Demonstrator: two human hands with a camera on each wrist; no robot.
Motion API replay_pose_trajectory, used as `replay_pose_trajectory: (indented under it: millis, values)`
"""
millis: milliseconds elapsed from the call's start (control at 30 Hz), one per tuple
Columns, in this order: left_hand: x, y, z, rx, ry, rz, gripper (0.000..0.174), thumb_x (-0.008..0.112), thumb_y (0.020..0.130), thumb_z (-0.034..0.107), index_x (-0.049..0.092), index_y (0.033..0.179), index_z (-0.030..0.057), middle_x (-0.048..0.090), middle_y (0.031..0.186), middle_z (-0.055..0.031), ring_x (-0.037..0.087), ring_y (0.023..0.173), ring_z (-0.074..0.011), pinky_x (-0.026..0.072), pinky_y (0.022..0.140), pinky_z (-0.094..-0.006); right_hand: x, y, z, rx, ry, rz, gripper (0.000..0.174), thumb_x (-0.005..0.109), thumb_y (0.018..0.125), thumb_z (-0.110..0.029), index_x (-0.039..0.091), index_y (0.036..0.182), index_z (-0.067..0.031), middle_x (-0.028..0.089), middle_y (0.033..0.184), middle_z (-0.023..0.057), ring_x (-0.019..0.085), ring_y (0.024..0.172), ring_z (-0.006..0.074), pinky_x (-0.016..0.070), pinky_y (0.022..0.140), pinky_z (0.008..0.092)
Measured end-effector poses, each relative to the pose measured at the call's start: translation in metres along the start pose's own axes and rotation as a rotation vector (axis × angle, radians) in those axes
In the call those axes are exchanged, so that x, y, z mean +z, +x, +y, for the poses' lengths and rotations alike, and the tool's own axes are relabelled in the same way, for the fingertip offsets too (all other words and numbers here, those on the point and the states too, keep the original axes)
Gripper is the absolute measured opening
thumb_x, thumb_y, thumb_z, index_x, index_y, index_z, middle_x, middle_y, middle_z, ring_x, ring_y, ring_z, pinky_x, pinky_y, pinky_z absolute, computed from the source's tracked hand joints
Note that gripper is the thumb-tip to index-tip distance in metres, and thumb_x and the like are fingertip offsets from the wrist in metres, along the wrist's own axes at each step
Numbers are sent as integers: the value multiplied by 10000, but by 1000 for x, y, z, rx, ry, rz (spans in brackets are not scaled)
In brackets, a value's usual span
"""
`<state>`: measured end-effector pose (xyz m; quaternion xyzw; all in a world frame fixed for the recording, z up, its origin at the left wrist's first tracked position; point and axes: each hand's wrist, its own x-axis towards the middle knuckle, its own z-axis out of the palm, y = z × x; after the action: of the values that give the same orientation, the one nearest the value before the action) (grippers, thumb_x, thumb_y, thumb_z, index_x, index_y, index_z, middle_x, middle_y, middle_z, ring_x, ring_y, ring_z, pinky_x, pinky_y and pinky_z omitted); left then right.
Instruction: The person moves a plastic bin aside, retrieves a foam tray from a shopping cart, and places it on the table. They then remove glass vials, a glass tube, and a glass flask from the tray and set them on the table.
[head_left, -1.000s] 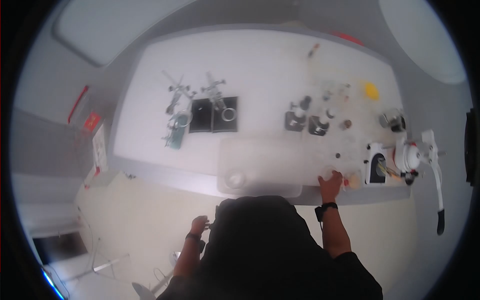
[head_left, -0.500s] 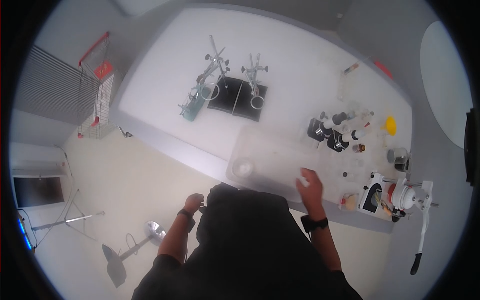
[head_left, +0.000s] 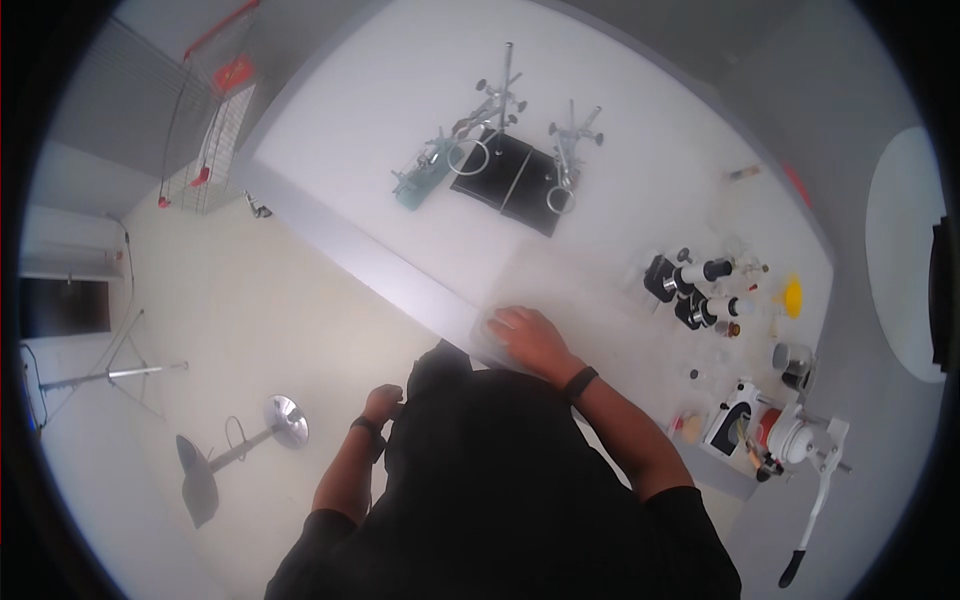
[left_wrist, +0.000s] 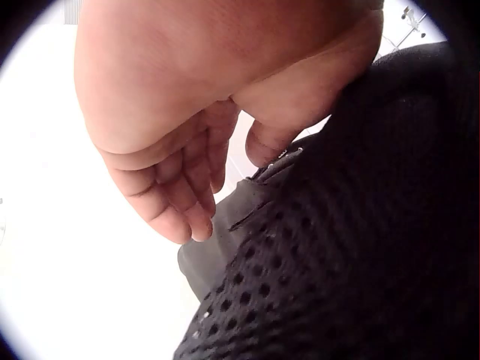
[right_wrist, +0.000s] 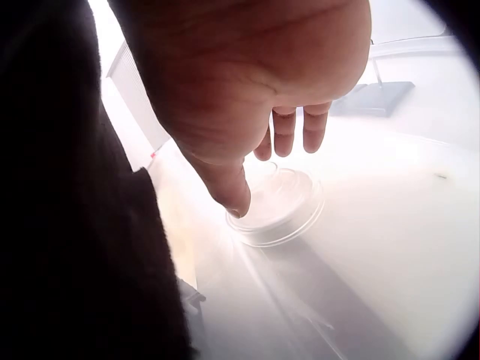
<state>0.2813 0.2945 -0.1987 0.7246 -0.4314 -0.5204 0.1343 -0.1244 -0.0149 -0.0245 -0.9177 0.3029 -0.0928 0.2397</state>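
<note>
The right hand (right_wrist: 247,90) is held over a shallow clear dish (right_wrist: 277,206). Its fingers are loosely spread above the far rim and the thumb is lowered to the near rim; whether the thumb is touching cannot be told. Nothing is pinched. The dish is set on a pale tray (head_left: 600,300) at the front edge of the tabletop (head_left: 400,130), just before the person's body. The left hand (left_wrist: 172,150) is hung at the side against dark clothing, its fingers loosely curled around nothing.

The dish could be nudged toward the edge and tipped off if it is pressed by the thumb alone, with no finger set opposite. The smooth wall could be let slip in a light pinch. Anything inside could be spilled by a tilted lift.
</note>
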Motion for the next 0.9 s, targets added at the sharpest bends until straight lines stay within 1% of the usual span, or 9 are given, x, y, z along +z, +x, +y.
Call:
replay_pose_trajectory:
  millis: [67, 100, 200, 300, 367, 467, 700, 767, 900]
  values:
    - [8, -8, -6, 321, 525, 88, 205, 763, 900, 289, 737, 872, 88, 766, 964, -171, 735, 913, -432, 602, 830, -549, 4, 3, 4, 11, -5, -49, 555, 732, 930, -86, 714, 1483, -138, 691, 1502, 83, 619, 1436, 295, 516, 1182, 450]
    - [9, -18, 7, 172, 364, 109, 242, 750, 922, 328, 748, 849, 97, 753, 918, -169, 731, 920, -440, 589, 815, -580, 2, 6, 6, 39, -10, -86, 561, 730, 932, -87, 706, 1490, -133, 691, 1501, 84, 616, 1439, 296, 517, 1181, 450]
    - [12, -24, 1, 103, 203, 149, 228, 752, 921, 320, 748, 853, 102, 746, 905, -163, 727, 916, -432, 582, 817, -586, -2, 8, 4, 86, 63, -68, 595, 728, 911, -74, 687, 1504, -107, 696, 1481, 90, 624, 1416, 301, 528, 1160, 456]
    - [5, -13, 1, 302, 459, 112, 211, 769, 905, 310, 743, 869, 104, 746, 914, -156, 729, 936, -425, 582, 831, -576, -4, 8, 3, 181, 140, -55, 585, 737, 892, -111, 695, 1474, -83, 700, 1472, 153, 635, 1390, 371, 525, 1169, 509]
    - [2, -13, 11, -6, 60, -2, 392, 655, 1101, 305, 795, 1234, -36, 827, 1108, -165, 799, 1018, -279, 627, 895, -431, -5, 7, 3, 186, 124, -63, 601, 754, 886, -124, 688, 1481, -78, 694, 1469, 155, 633, 1388, 375, 528, 1161, 508]
    - [1, -8, 9, 57, 35, -2, 411, 654, 1116, 319, 778, 1244, -51, 811, 1086, -144, 792, 959, -252, 630, 838, -397, -5, 10, 0, 170, 61, -52, 635, 775, 867, -128, 679, 1492, -71, 679, 1430, 129, 632, 1365, 349, 536, 1128, 488]
    - [-6, -5, 3, 29, 9, -18, 421, 661, 1117, 334, 775, 1251, -49, 814, 1101, -147, 791, 917, -244, 632, 792, -389, 0, 20, -10, 180, -37, -64, 576, 817, 827, -154, 698, 1382, -61, 660, 1288, 101, 642, 1248, 316, 548, 1048, 466]
    - [-6, -8, 9, 3, -131, 64, 206, 833, 821, 229, 698, 896, 93, 733, 926, -137, 723, 960, -420, 580, 822, -553, 0, 22, -12, 191, -44, -78, 563, 824, 819, -152, 697, 1360, -59, 657, 1281, 107, 642, 1248, 318, 549, 1048, 469]
    - [-3, -10, 6, 89, -69, 85, 198, 823, 836, 238, 701, 893, 93, 734, 929, -140, 724, 960, -421, 583, 824, -554, 3, 23, -9, 196, -38, -99, 556, 849, 795, -149, 690, 1319, -51, 650, 1265, 127, 640, 1249, 331, 554, 1044, 475]
